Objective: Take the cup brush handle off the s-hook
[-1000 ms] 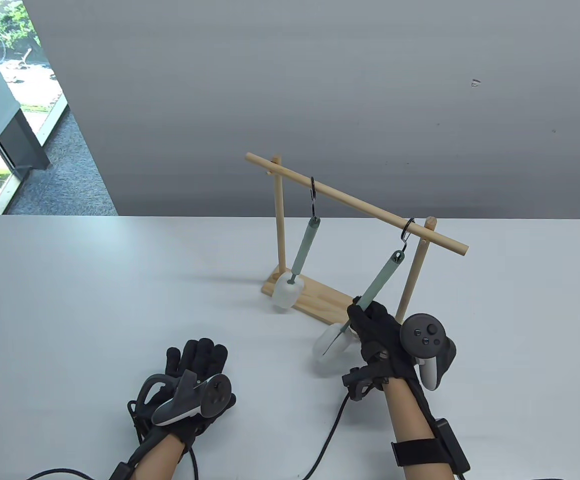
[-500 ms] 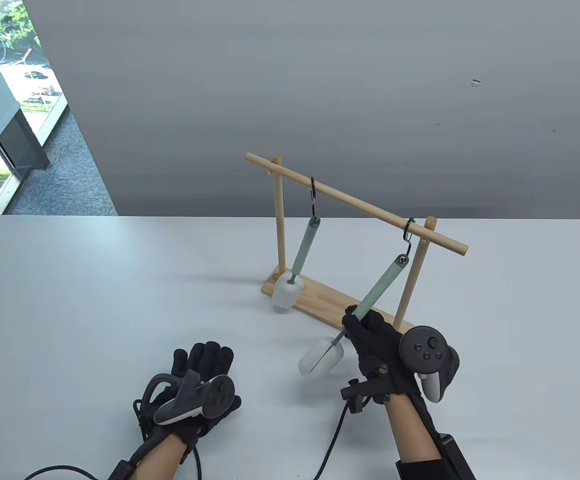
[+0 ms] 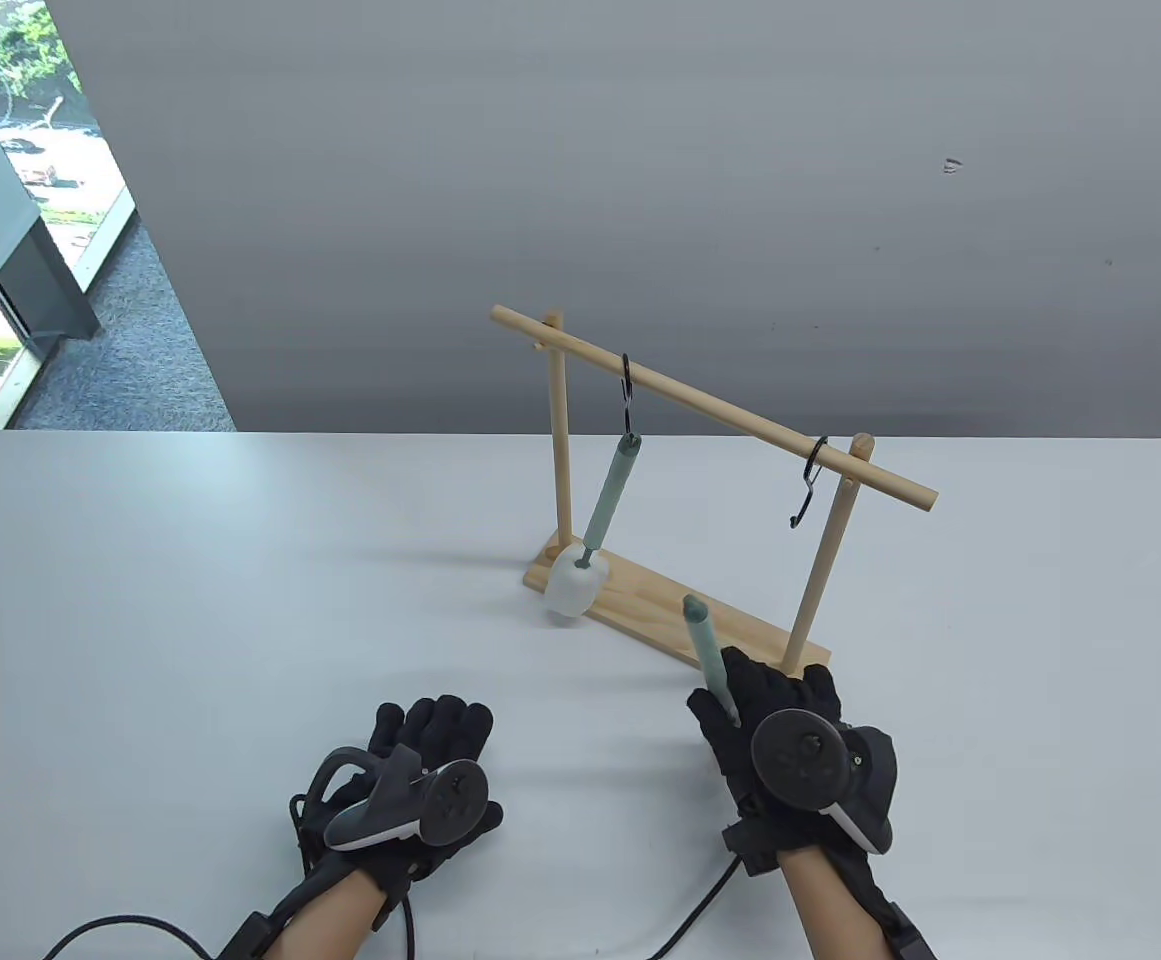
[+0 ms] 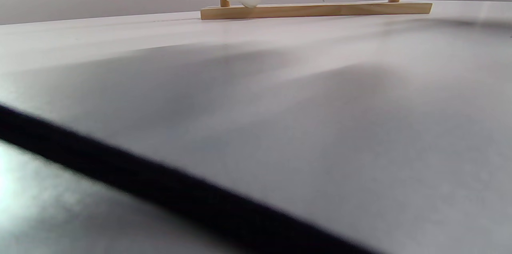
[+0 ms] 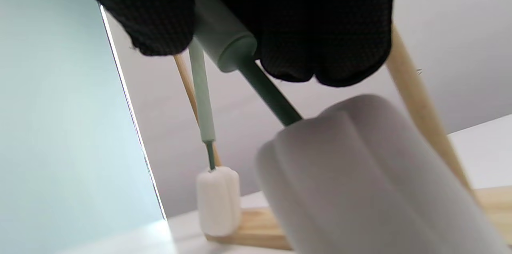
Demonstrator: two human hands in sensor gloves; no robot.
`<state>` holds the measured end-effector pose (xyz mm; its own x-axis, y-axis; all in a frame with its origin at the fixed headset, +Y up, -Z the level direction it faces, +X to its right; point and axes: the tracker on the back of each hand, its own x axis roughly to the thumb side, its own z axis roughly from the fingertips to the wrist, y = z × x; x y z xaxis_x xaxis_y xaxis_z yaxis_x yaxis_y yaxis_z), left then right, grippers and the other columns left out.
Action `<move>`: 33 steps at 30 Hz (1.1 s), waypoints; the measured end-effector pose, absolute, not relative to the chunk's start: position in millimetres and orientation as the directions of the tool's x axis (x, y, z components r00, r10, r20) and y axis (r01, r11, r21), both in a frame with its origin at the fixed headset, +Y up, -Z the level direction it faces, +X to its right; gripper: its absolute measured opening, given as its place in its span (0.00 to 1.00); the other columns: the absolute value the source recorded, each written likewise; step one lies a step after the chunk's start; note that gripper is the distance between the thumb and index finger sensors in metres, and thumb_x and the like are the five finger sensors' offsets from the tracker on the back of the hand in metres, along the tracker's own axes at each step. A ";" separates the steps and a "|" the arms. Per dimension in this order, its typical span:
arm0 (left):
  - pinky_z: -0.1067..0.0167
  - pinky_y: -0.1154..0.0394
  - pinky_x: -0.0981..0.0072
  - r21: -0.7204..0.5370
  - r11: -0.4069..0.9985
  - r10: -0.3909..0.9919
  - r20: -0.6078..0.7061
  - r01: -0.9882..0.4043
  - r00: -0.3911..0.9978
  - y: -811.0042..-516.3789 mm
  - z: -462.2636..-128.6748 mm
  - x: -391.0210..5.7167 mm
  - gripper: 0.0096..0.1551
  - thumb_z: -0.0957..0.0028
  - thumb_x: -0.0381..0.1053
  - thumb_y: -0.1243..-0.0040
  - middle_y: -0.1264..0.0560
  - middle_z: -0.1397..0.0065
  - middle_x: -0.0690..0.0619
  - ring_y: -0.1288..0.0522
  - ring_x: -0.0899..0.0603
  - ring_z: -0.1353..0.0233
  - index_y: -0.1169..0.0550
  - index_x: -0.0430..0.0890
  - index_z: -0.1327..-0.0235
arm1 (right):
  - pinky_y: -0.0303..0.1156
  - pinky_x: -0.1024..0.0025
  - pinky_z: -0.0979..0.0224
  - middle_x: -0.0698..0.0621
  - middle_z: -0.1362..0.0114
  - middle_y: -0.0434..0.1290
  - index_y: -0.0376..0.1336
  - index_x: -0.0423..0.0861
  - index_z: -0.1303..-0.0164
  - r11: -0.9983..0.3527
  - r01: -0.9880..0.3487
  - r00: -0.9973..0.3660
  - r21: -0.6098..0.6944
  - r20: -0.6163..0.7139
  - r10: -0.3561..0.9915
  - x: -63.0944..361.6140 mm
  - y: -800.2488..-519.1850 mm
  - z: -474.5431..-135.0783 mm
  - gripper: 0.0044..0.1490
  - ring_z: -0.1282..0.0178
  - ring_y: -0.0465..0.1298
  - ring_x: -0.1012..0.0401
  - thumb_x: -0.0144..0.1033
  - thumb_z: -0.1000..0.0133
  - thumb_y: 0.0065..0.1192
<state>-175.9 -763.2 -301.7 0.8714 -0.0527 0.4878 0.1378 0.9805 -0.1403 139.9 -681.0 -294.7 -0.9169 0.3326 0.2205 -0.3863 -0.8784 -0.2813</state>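
Note:
My right hand (image 3: 775, 720) grips the green handle of a cup brush (image 3: 702, 640). The brush is off its hook, and its handle end points up in front of the wooden rack (image 3: 730, 410). In the right wrist view my fingers (image 5: 328, 34) wrap the handle (image 5: 224, 42) and the white sponge head (image 5: 360, 182) hangs close below. The right black s-hook (image 3: 808, 480) hangs bare on the rail. A second cup brush (image 3: 605, 500) hangs from the left s-hook (image 3: 627, 385). My left hand (image 3: 430, 745) rests flat on the table, holding nothing.
The rack's wooden base (image 3: 670, 615) lies just beyond my right hand; it also shows in the left wrist view (image 4: 316, 9). Black cables (image 3: 680, 915) trail from both wrists at the near edge. The white table (image 3: 190, 600) spreads to the left.
My right hand lifted the brush's loop off the right s-hook, then drew the brush down and toward me, turning the handle upright. The hook now hangs bare. My left hand slid slightly right.

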 end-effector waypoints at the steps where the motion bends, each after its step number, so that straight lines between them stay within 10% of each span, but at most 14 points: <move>1: 0.30 0.52 0.29 -0.144 0.980 -0.049 0.496 0.137 0.867 -764.0 -301.0 -174.4 0.54 0.54 0.70 0.52 0.49 0.19 0.34 0.44 0.25 0.21 0.54 0.42 0.25 | 0.46 0.28 0.29 0.31 0.37 0.72 0.63 0.33 0.35 -0.901 -0.331 -0.938 -0.279 0.200 0.283 137.8 -683.2 -291.9 0.35 0.40 0.75 0.36 0.41 0.47 0.63; 33: 0.30 0.52 0.29 -0.197 0.972 -0.005 0.517 0.125 0.856 -769.8 -298.4 -168.1 0.54 0.54 0.70 0.53 0.49 0.19 0.34 0.44 0.25 0.20 0.54 0.42 0.25 | 0.39 0.28 0.24 0.32 0.26 0.64 0.58 0.36 0.30 -0.971 -0.115 -0.992 0.208 0.019 0.121 150.1 -747.8 -317.6 0.35 0.26 0.65 0.34 0.32 0.46 0.65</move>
